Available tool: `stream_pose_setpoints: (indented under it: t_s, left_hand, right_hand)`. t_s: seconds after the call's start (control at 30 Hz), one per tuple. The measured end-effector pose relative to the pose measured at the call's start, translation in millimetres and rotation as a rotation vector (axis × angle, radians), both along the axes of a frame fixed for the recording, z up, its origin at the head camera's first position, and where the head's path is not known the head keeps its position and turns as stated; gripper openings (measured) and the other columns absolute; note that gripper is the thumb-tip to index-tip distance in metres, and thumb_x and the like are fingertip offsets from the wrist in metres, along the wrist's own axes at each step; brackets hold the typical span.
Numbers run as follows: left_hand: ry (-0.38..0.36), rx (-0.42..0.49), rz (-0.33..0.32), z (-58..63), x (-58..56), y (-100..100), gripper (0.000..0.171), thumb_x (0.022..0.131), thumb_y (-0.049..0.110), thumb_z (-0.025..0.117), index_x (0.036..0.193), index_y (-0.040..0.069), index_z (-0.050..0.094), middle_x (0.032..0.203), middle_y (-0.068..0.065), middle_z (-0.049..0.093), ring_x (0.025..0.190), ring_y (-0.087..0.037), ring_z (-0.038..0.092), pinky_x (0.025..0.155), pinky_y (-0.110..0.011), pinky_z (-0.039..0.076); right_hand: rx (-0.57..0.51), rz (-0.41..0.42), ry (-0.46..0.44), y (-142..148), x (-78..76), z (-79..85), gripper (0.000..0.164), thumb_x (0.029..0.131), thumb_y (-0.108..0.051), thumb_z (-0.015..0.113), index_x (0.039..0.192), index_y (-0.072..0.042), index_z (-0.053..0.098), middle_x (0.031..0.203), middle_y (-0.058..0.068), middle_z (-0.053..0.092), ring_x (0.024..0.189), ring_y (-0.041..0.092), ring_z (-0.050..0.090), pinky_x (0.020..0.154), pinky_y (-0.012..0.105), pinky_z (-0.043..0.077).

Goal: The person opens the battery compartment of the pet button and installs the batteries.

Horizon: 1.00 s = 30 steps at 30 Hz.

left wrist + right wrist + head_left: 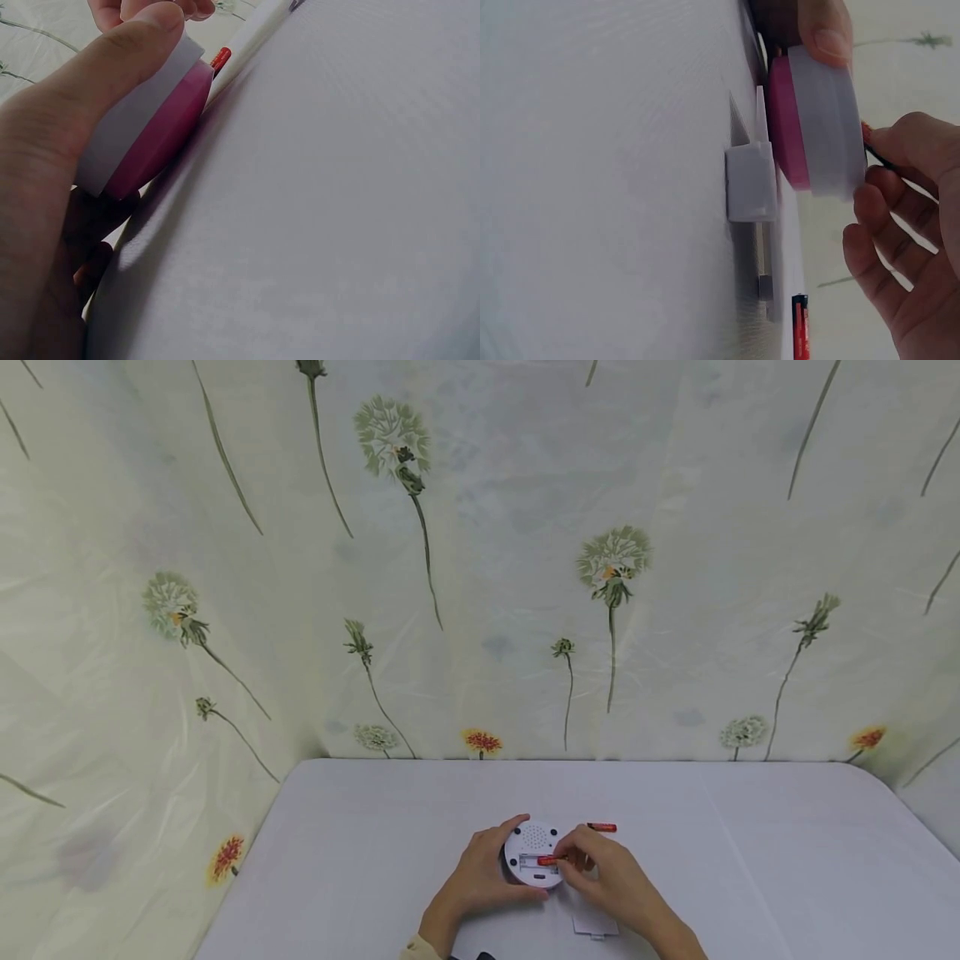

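A round white device [534,833] with a pink lower part [786,124] lies with its speaker holes and uncovered battery compartment facing up. My left hand [480,872] grips it by the rim, thumb on the near side and fingers round the far side. Between thumb and fingertips, my right hand [611,877] pinches a red battery [548,861], angled at the compartment with one end inside it. How far the battery sits in is partly hidden by the fingers. The right hand's other fingers are loosely bent, as the right wrist view shows.
A second red battery [602,827] with a dark end lies on the white table [360,827] beyond the right hand. A flat white piece with a small tab [595,922] lies nearer, partly beneath the right forearm. Behind the table hangs a flower-printed cloth [510,568].
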<state>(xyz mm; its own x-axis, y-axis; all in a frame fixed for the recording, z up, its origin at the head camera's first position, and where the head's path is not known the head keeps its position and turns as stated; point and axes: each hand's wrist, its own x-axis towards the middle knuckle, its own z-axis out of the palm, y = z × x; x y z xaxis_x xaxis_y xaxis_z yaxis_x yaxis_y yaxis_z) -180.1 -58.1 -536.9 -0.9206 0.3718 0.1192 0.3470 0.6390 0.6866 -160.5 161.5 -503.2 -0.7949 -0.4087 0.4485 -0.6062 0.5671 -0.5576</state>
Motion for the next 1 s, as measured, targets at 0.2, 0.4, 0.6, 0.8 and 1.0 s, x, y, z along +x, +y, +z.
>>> stream_pose_setpoints:
  t_s: [0.2, 0.4, 0.6, 0.8, 1.0]
  left_hand:
    - [-0.006, -0.008, 0.005, 1.1, 0.6, 0, 0.097, 0.060, 0.073, 0.071, 0.143, 0.041, 0.032, 0.137, 0.010, 0.051, 0.119, -0.015, 0.047, 0.098, -0.041, 0.041]
    - [0.006, -0.003, 0.001, -1.1, -0.2, 0, 0.098, 0.060, 0.071, 0.073, 0.144, 0.038, 0.033, 0.137, 0.011, 0.051, 0.119, -0.015, 0.047, 0.098, -0.041, 0.041]
    - [0.025, 0.010, -0.008, -2.1, -1.1, 0, 0.098, 0.061, 0.070, 0.074, 0.144, 0.036, 0.034, 0.138, 0.012, 0.050, 0.119, -0.014, 0.047, 0.098, -0.040, 0.040]
    - [0.035, -0.001, -0.020, -3.4, -3.6, 1, 0.100, 0.060, 0.072, 0.072, 0.144, 0.035, 0.033, 0.140, 0.013, 0.048, 0.122, -0.014, 0.046, 0.100, -0.041, 0.039]
    - [0.020, 0.003, -0.008, -2.6, -2.1, 0, 0.100, 0.059, 0.071, 0.073, 0.144, 0.035, 0.034, 0.140, 0.012, 0.049, 0.121, -0.015, 0.047, 0.100, -0.042, 0.039]
  right_hand:
    - [0.018, -0.022, -0.022, -3, 0.6, -0.1, 0.022, 0.079, -0.009, 0.075, 0.090, -0.023, 0.062, 0.085, -0.018, 0.053, 0.072, -0.003, 0.050, 0.062, 0.018, 0.047]
    - [0.031, -0.051, -0.026, -6, 1.6, -0.5, 0.022, 0.078, -0.011, 0.076, 0.089, -0.025, 0.062, 0.084, -0.018, 0.051, 0.072, -0.003, 0.049, 0.062, 0.017, 0.046]
    - [0.028, -0.073, -0.020, -8, 0.9, -3.3, 0.022, 0.078, -0.013, 0.076, 0.089, -0.027, 0.063, 0.083, -0.019, 0.049, 0.069, -0.003, 0.047, 0.060, 0.015, 0.044]
    - [0.011, -0.070, 0.024, -10, 0.6, -3.7, 0.023, 0.076, -0.009, 0.077, 0.087, -0.024, 0.063, 0.083, -0.019, 0.050, 0.070, -0.005, 0.048, 0.061, 0.016, 0.045]
    - [-0.003, -0.052, 0.040, -12, 0.3, -5.5, 0.023, 0.076, -0.009, 0.077, 0.087, -0.024, 0.063, 0.082, -0.019, 0.049, 0.069, -0.004, 0.047, 0.059, 0.015, 0.043]
